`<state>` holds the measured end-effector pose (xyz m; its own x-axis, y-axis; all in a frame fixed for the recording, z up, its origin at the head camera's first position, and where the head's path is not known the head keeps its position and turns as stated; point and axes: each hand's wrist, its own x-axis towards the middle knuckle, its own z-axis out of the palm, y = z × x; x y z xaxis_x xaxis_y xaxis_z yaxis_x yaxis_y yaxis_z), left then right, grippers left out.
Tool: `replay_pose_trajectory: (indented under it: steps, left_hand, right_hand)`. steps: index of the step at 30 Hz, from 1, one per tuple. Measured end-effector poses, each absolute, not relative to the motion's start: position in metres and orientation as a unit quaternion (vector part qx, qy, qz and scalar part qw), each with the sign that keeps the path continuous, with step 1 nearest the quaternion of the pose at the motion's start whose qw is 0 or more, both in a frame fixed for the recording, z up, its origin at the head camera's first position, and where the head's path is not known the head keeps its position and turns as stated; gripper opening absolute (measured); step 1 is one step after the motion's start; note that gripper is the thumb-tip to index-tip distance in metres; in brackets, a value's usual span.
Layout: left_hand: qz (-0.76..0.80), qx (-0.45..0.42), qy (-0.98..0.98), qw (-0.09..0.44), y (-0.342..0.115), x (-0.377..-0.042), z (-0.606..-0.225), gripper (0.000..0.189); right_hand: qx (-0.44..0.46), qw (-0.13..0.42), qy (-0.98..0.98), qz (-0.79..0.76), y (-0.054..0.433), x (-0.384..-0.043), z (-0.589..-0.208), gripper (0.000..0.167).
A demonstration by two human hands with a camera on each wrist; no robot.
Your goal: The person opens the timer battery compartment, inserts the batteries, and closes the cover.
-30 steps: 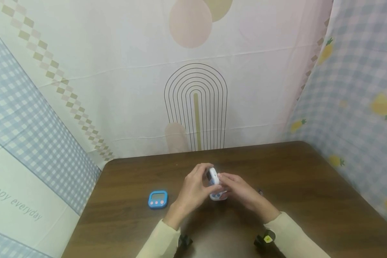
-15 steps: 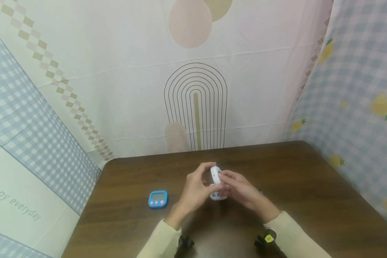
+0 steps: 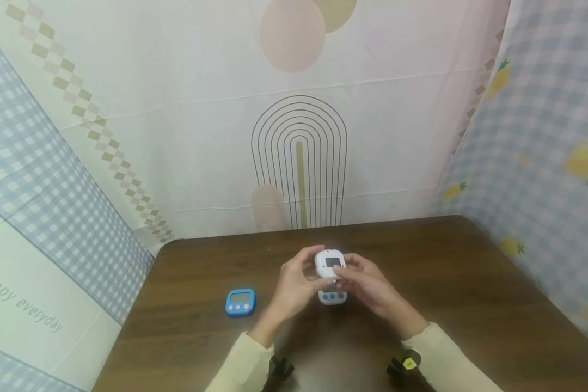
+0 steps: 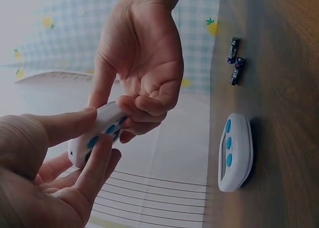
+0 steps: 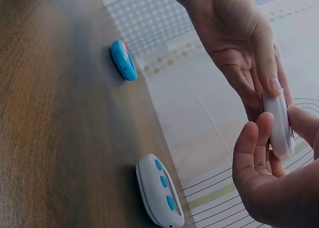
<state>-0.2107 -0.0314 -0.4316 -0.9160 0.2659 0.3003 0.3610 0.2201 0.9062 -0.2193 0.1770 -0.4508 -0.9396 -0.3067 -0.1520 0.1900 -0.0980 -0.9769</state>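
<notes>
White timer (image 3: 329, 263) held between two hands above the bench

The device is held clear of the bench (image 3: 191, 272), about midway between its left and right edges; the near edge falls outside the head view. The right thumb masks part of a dark rectangular patch on the timer's back; whether this is a recess or a flat panel cannot be told. A second white timer (image 3: 332, 297) lies on the bench just nearer the person, its upper part covered in the head view. A battery (image 4: 234, 49) and another battery (image 4: 238, 71) show in the left wrist view, their labels illegible.

The left hand (image 3: 294, 283) clamps the held timer by its rim, thumb below and fingers at the upper left, parted by the body's breadth. The right hand (image 3: 365, 283) pinches its right side, thumb pressed on the back, the other fingers bent.

The back faces the head camera; the blue buttons, visible in the left wrist view, face away. The outline is nearly square, so a long axis is hard to assign; the right wrist view shows the body almost edge-on. A blue timer (image 3: 240, 302) lies display upward, toward the bench's left edge.
</notes>
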Motion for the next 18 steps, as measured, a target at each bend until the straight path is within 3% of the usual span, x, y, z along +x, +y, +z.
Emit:
replay_pose_trajectory:
  steps: [9,18]
  left_hand:
    - [-0.6,-0.171,-0.781,0.022,-0.032,-0.2107,-0.4298,0.064]
    - [-0.607,-0.157,-0.778,0.019,-0.0297,-0.2107,-0.4318,0.063]
  right_hand:
    - [-0.058,0.139,0.676,-0.722,0.1745,-0.2178,-0.4495,0.041]
    - [-0.111,0.147,0.698,-0.692,0.1726,-0.216,-0.4511,0.042]
